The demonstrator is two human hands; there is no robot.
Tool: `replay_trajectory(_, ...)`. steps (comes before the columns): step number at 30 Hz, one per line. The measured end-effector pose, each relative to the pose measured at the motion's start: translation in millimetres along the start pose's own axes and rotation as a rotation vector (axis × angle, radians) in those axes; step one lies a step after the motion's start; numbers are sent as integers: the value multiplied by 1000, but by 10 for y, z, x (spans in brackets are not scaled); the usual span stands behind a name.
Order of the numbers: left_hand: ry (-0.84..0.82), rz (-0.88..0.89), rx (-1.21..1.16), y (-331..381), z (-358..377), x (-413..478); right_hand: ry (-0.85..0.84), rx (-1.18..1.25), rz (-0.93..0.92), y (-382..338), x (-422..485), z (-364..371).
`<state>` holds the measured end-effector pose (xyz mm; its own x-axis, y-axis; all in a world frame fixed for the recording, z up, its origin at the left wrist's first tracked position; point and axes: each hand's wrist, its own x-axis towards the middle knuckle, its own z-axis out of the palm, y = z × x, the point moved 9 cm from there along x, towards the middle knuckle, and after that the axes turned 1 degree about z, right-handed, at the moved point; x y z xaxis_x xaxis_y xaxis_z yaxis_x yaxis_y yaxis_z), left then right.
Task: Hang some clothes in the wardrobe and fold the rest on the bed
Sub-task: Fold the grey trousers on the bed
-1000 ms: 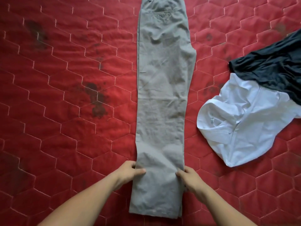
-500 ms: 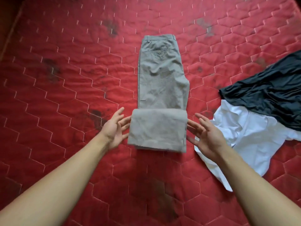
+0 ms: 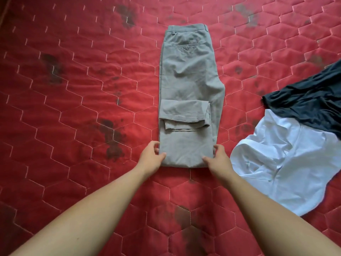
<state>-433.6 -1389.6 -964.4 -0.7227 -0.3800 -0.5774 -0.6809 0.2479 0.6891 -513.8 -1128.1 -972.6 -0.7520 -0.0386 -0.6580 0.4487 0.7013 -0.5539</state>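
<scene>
Grey trousers [image 3: 188,74] lie lengthwise on the red quilted bed [image 3: 73,108], waistband at the far end. Their legs are folded up over the thighs, with the hems lying across the middle. My left hand [image 3: 150,157] pinches the left corner of the near fold, thumb on top. My right hand [image 3: 216,157] pinches the right corner the same way.
A crumpled white shirt [image 3: 287,163] lies on the bed just right of my right hand. A dark garment [image 3: 311,106] overlaps its far edge. Dark stains mark the red cover, which spreads wide to the left.
The trouser legs were lifted from the hem and laid over toward the waistband. My hands let go, then came back to grip the corners of the new near fold.
</scene>
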Motion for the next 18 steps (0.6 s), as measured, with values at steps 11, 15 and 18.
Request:
replay_trajectory(11, -531, -189, 194, -596, 400, -496, -415, -69, 226, 704, -433, 353)
replay_trajectory(15, -252, -133, -50, -371, 235, -257, -179, -161, 58, 438, -250, 138)
replay_trajectory(18, -151, 42, -39, -38, 151, 36, -20, -76, -180, -91, 0, -31)
